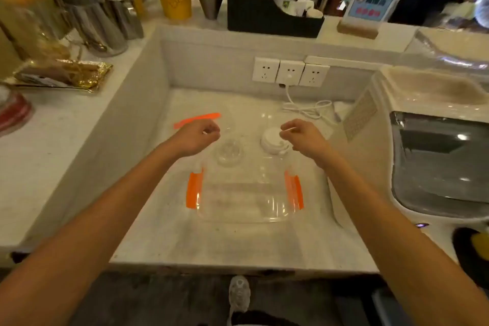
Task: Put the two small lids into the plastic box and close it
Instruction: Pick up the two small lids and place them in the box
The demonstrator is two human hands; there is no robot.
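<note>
Head view: loosely curled, empty left hand (199, 137) and right hand (301, 137) hover over the clear, orange-latched plastic box (238, 201), where a clear domed lid (229, 152) and a white round lid (274, 141) apparently lie inside, leaving closing as the likely next step.

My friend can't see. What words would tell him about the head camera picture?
Two bare hands, left hand and right hand, hover loosely curled over a clear plastic box with orange clips on a pale counter. A clear lid and a white lid lie between them.
</note>
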